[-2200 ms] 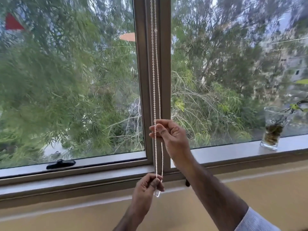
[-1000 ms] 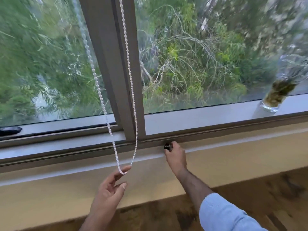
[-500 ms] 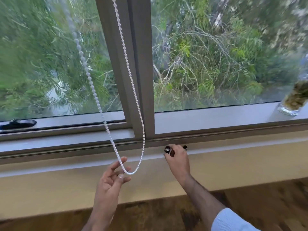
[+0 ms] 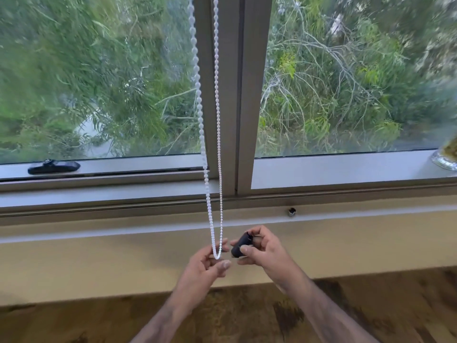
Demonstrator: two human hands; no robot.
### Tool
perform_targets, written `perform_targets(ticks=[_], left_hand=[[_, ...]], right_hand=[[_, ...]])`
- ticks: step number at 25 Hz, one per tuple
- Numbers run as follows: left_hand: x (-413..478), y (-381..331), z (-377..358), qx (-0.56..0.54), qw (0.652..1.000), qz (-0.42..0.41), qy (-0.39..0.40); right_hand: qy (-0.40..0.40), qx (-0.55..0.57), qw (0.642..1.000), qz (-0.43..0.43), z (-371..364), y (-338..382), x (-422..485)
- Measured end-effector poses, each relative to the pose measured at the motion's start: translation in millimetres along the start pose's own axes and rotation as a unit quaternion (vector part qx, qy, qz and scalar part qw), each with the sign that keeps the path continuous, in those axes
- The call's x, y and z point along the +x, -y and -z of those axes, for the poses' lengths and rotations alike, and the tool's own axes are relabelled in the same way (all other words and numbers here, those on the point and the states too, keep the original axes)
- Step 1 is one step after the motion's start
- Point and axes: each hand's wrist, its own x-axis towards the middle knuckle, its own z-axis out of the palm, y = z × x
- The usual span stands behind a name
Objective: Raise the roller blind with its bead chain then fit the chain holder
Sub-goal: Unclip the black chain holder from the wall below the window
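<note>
Below: left hand (image 4: pixel 206 264), palm up, fingers pinching bottom loop of bead chain (image 4: pixel 216 253) hanging before window frame (image 4: pixel 230 95); right hand (image 4: pixel 263 251), just beside, gripping dark chain holder (image 4: pixel 241 245) between thumb and fingers.

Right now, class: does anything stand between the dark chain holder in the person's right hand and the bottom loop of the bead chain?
Nothing visible does. The chain holder, pinched in the right hand, sits just right of the bead chain loop, which hangs at the left hand. Only a small open gap separates them.
</note>
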Motion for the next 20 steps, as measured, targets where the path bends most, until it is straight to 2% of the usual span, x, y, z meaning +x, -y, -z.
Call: perform_targets(ticks=[3, 9, 16, 18, 20], left_hand=[[2.1, 1.8, -6.5, 0.007, 1.000, -0.007, 0.016], [3.6, 6.8, -5.9, 0.093, 0.995, -0.043, -0.012], [14.1, 5.6, -3.1, 0.027, 0.998, -0.042, -0.039], [20.5, 4.7, -1.6, 0.020, 0.998, -0.035, -0.047], [27.7, 1.8, -2.2, 0.017, 0.998, -0.032, -0.043]], right_hand=[[0.004, -0.057, 0.998, -0.017, -7.6, -4.5, -5.2], [-0.034, -0.120, 0.992, -0.003, -22.5, -20.1, -7.0], [-0.091, -0.149, 0.985, 0.007, -31.4, -17.4, 3.4], [-0.150, -0.118, 0.982, -0.006, -30.4, -10.7, 6.5], [-0.191, -0.019, 0.981, -0.006, -25.2, -1.8, 7.5]])
